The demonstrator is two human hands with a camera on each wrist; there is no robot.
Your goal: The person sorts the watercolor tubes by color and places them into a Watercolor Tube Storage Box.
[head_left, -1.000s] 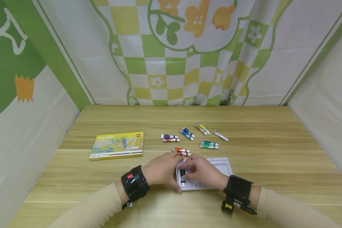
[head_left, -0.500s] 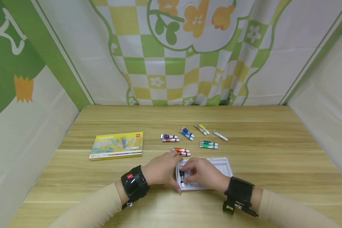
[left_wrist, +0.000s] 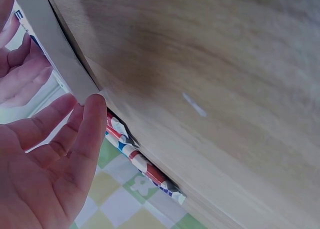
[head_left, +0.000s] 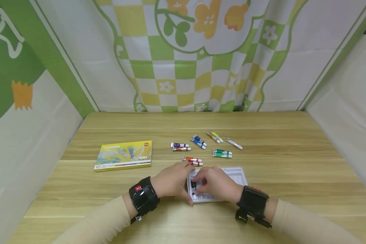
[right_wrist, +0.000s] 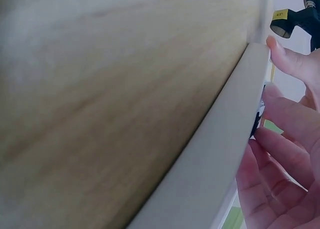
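A white plastic tray (head_left: pixel 238 173) lies near the table's front. My left hand (head_left: pixel 174 181) holds its left end, with the thumb at the near corner and fingertips at the far corner. My right hand (head_left: pixel 218 183) reaches over the tray and pinches a small black paint tube (head_left: pixel 193 185) lengthwise, at the tray's leftmost slot. In the right wrist view a sliver of the black tube (right_wrist: pixel 258 118) shows between the fingers, above the tray wall (right_wrist: pixel 210 139). The right hand hides the tray's middle. Orange and red paint tubes (head_left: pixel 192 160) lie just beyond the left fingertips.
Several paint tubes lie farther back: purple and brown (head_left: pixel 180 147), blue (head_left: pixel 199 141), yellow (head_left: pixel 215 137), green (head_left: pixel 222 153) and a white one (head_left: pixel 234 144). A yellow paint box (head_left: pixel 123 156) lies flat on the left. Behind the table hangs a checked curtain (head_left: pixel 189 74).
The right fingers have shifted slightly on the black tube within the tray, and the right wrist has turned a little. The left hand keeps its place; the head view has drifted slightly.
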